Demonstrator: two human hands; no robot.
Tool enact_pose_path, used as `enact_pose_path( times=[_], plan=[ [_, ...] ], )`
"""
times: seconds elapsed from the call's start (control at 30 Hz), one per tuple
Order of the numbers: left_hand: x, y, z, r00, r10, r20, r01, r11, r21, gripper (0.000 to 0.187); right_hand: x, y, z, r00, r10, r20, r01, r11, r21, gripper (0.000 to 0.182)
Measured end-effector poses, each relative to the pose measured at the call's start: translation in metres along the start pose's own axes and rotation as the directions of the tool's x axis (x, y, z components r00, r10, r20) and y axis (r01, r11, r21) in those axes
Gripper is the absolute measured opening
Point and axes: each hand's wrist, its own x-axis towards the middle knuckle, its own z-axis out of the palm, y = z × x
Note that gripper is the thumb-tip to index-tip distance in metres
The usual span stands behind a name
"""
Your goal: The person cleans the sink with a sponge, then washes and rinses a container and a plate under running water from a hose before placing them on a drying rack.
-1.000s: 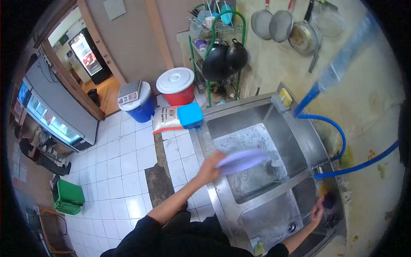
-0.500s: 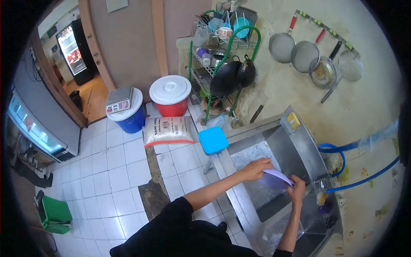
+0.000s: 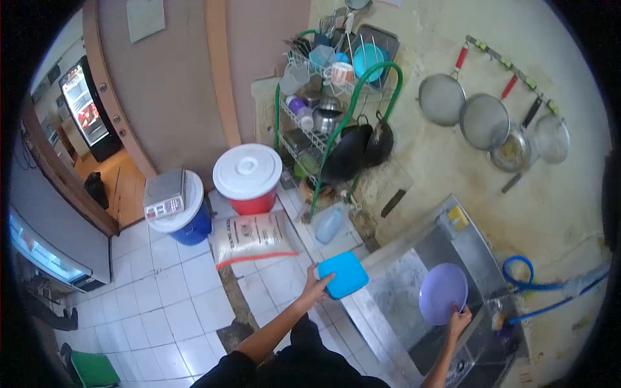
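My left hand (image 3: 315, 286) grips the near left edge of a bright blue square plastic container (image 3: 344, 275) at the sink's left corner, thumb over its top. Whether the container still rests on the rim cannot be told. My right hand (image 3: 460, 321) holds a round, shallow purple plate (image 3: 442, 292) by its lower right edge. The plate is tilted with its broad face towards me, over the metal sink (image 3: 388, 336). It covers part of the basin.
A yellow sponge (image 3: 458, 218) sits on the sink's back ledge, with a blue hose (image 3: 517, 264) beside the tap. The green dish rack (image 3: 333, 139) stands behind. A rice sack (image 3: 253, 238), red bucket (image 3: 249, 205) and blue bucket (image 3: 194, 226) are on the floor.
My left hand has let go of the purple plate and moved left to grip the blue container. The plate, now in my right hand alone, has turned its face to me. The view has tipped up.
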Motion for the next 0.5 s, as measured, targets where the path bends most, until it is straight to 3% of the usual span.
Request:
enact_pose_path(
  times=[0.1,0.13,0.17,0.2,0.23,0.27,0.3,0.33,0.37,0.4,0.43,0.5],
  plan=[
    [0.031,0.042,-0.035,0.999,-0.036,0.02,0.038,0.99,-0.133,0.085,0.078,-0.098,0.038,0.99,-0.03,-0.137,0.061,0.971,0.23,0.038],
    [0.031,0.071,-0.043,1.0,-0.021,0.001,0.021,0.99,-0.143,0.084,0.108,-0.14,0.05,0.975,-0.078,-0.21,0.105,0.987,0.121,0.037],
    [0.037,0.098,-0.052,1.0,0.001,-0.014,-0.004,0.988,-0.156,0.082,0.13,-0.217,0.059,0.973,-0.062,-0.224,0.141,0.924,0.357,0.038],
    [0.046,0.119,-0.066,0.994,0.036,-0.103,-0.051,0.988,-0.145,0.083,0.158,-0.266,0.084,0.928,-0.039,-0.371,0.24,0.824,0.514,0.04],
    [0.049,0.14,-0.078,0.985,0.084,-0.152,-0.108,0.982,-0.158,0.081,0.201,-0.289,0.107,0.934,-0.026,-0.357,0.189,0.883,0.429,0.038],
    [0.046,0.165,-0.087,0.971,0.134,-0.2,-0.169,0.972,-0.166,0.079,0.249,-0.317,0.125,0.971,-0.017,-0.24,0.118,0.902,0.415,0.035],
    [0.046,0.19,-0.097,0.951,0.188,-0.245,-0.233,0.957,-0.172,0.078,0.28,-0.372,0.136,0.927,-0.244,-0.286,0.322,0.907,0.272,0.034],
    [0.05,0.209,-0.112,0.934,0.217,-0.284,-0.273,0.946,-0.175,0.078,0.3,-0.431,0.148,0.844,-0.385,-0.374,0.489,0.838,0.242,0.032],
    [0.052,0.222,-0.128,0.914,0.244,-0.323,-0.312,0.933,-0.177,0.079,0.329,-0.475,0.17,0.799,-0.404,-0.445,0.51,0.848,0.147,0.029],
    [0.051,0.238,-0.141,0.896,0.275,-0.349,-0.35,0.92,-0.176,0.079,0.363,-0.51,0.194,0.664,-0.502,-0.554,0.638,0.767,0.07,0.028],
    [0.054,0.25,-0.155,0.878,0.299,-0.374,-0.383,0.907,-0.176,0.08,0.387,-0.546,0.213,0.71,-0.484,-0.511,0.552,0.833,-0.021,0.028],
    [0.077,0.263,-0.202,0.852,0.277,-0.444,-0.389,0.903,-0.184,0.08,0.436,-0.6,0.26,0.579,-0.58,-0.574,0.736,0.674,0.062,0.027]
  ],
)
